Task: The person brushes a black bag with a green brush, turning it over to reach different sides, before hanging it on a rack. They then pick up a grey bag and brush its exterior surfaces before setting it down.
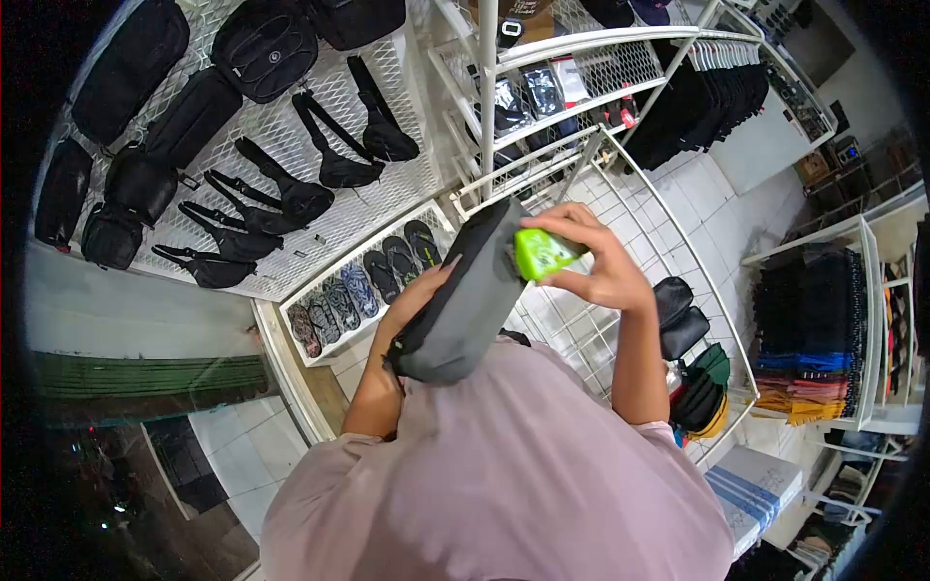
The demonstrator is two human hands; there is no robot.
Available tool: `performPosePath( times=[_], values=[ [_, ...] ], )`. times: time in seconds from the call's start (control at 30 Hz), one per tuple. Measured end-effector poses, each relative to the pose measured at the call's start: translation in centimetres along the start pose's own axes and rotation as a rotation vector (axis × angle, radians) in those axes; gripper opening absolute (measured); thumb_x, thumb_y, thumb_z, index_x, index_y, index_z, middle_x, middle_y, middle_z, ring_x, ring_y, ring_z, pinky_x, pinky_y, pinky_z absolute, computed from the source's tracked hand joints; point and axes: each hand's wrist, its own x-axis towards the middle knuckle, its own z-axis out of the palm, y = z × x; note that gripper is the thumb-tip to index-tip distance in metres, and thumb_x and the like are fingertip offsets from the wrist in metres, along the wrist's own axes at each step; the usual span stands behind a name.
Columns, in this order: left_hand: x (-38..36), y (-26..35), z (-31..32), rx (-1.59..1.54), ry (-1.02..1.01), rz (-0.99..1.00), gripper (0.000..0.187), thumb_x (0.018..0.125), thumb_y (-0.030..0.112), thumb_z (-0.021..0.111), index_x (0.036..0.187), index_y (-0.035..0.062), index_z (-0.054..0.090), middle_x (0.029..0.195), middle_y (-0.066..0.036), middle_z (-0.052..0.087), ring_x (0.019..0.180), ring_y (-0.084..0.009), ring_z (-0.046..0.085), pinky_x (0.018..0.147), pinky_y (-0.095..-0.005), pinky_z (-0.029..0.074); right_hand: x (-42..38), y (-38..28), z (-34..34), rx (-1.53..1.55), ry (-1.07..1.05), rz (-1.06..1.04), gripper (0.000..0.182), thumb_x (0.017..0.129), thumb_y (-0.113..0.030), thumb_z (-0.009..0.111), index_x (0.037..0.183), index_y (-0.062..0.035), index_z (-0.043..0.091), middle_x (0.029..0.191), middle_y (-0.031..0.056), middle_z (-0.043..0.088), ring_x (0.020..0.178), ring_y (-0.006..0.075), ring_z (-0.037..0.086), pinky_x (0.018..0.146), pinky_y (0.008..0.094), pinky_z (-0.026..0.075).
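A grey bag with black edging [465,305] is held slanted in front of my chest. My left hand [421,290] supports it from the left side, its fingers partly hidden behind the bag. In my right hand [596,261] is a bright green object with pale markings [542,254], gripped between thumb and fingers. The green object touches or nearly touches the upper right side of the bag.
Black bags [266,48] hang on a white mesh wall at the left, above a tray of sandals [354,290]. Ahead stands a white wire rack [678,218]. Clothes racks [809,320] stand at the right, near a grey box with blue stripes [751,489].
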Motion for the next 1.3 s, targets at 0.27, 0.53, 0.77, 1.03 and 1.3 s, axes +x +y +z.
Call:
performPosePath(
  times=[0.27, 0.53, 0.77, 1.03, 1.3],
  values=[
    [4.9, -0.8, -3.1, -0.098, 0.066, -0.173, 0.055, 0.105, 0.049, 0.054, 0.131, 0.0013, 0.064, 0.113, -0.011, 0.074, 0.09, -0.0196, 0.074, 0.083, -0.0325, 0.061, -1.0, -2.2, 5.4, 0.011, 0.11, -0.055, 0.067, 0.07, -0.014, 0.087, 0.134, -0.0152, 0.068, 0.121, 0.011, 0.062, 0.115, 0.0309, 0.055, 0.101, 0.0402, 0.043],
    [6.3, -1.3, -1.6, -0.213, 0.257, 0.214, 0.053, 0.107, 0.038, 0.054, 0.146, 0.0021, 0.049, 0.139, -0.013, 0.062, 0.122, -0.0259, 0.064, 0.105, -0.043, 0.052, -0.9, 1.7, 9.7, 0.309, 0.582, 0.307, 0.065, 0.089, -0.024, 0.082, 0.139, -0.001, 0.048, 0.111, 0.0092, 0.062, 0.104, 0.0172, 0.059, 0.094, 0.0335, 0.049],
    [6.8, -1.0, -1.3, -0.042, 0.295, 0.557, 0.049, 0.108, 0.03, 0.055, 0.152, 0.0107, 0.042, 0.143, -0.007, 0.057, 0.126, -0.0222, 0.059, 0.106, -0.0402, 0.051, 0.3, 2.5, 8.6, 0.301, 0.632, 0.335, 0.08, 0.07, -0.027, 0.097, 0.129, -0.001, 0.05, 0.11, 0.0072, 0.062, 0.103, 0.0161, 0.06, 0.093, 0.0313, 0.049],
    [7.1, -0.7, -1.6, -0.017, 0.189, 0.54, 0.051, 0.108, 0.026, 0.056, 0.153, 0.0095, 0.039, 0.146, -0.007, 0.054, 0.128, -0.0217, 0.058, 0.104, -0.0391, 0.052, 1.0, 4.8, 7.0, 0.498, 0.57, 0.461, 0.071, 0.069, -0.016, 0.091, 0.127, -0.0019, 0.052, 0.109, 0.0051, 0.064, 0.098, 0.0159, 0.061, 0.09, 0.0322, 0.051],
    [7.1, -0.6, -2.3, 1.028, 0.639, 1.002, 0.122, 0.069, 0.023, 0.095, 0.162, 0.0029, 0.017, 0.157, -0.03, 0.036, 0.151, -0.045, 0.025, 0.124, -0.0513, 0.022, 1.3, 2.0, 3.3, -0.035, 0.47, 0.382, 0.078, 0.06, -0.01, 0.088, 0.13, -0.0044, 0.053, 0.111, 0.0134, 0.066, 0.102, 0.0255, 0.065, 0.096, 0.0337, 0.05]
  ],
)
